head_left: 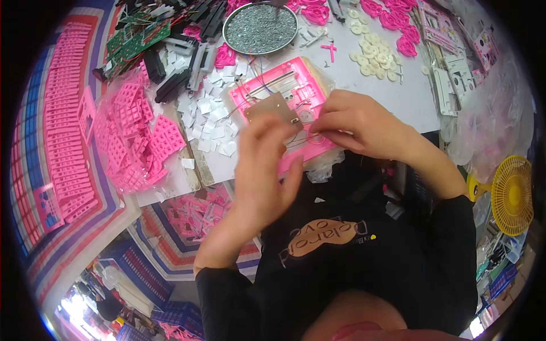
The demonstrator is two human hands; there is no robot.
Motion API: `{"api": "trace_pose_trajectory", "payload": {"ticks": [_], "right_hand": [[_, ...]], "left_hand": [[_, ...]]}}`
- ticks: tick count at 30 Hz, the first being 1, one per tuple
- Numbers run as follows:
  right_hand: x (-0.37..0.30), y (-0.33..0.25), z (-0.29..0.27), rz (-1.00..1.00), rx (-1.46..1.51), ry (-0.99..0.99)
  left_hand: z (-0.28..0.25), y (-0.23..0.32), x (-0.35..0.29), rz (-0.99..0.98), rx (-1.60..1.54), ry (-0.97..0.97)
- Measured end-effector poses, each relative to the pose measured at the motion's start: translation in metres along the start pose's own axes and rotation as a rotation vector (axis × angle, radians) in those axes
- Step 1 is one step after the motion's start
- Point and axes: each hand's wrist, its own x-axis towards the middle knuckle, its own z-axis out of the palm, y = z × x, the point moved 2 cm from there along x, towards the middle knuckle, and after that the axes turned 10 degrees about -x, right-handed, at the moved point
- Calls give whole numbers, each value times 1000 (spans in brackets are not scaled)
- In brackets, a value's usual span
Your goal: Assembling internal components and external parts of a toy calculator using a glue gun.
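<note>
A pink plastic housing (pixel 314 149) lies in front of me on a pad wrapped in clear plastic, with slots, thin wires and a small pale disc inside. A brown square board (pixel 274 111) rests over its left part. My left hand (pixel 259 170) is at the board's lower edge, slightly blurred, thumb spread away from the bent fingers, and nothing shows in its grip. Over the housing's right side, my right hand (pixel 364 122) has thumb and fingers pinched together close to a thin pink loop (pixel 314 137). What sits between those fingertips is hidden.
A round metal dish of small screws (pixel 260 28) stands beyond the housing. White squares (pixel 207 122) and bagged pink parts (pixel 133 136) lie left. Cream wheels (pixel 374 55) and pink coiled cords (pixel 398 20) lie far right. A yellow fan (pixel 513 195) is at the right.
</note>
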Motion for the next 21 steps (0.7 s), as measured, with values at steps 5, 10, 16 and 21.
{"api": "trace_pose_trajectory", "payload": {"ticks": [5, 10, 16, 21], "right_hand": [[-30, -3, 9, 30, 35, 72], [-34, 3, 14, -24, 27, 80], [-27, -1, 8, -225, -131, -36], [-36, 9, 20, -137, -61, 67]], "left_hand": [[38, -12, -22, 94, 108, -124], [38, -20, -22, 62, 105, -100], [35, -21, -20, 42, 94, -122], [34, -22, -19, 55, 158, -174]]}}
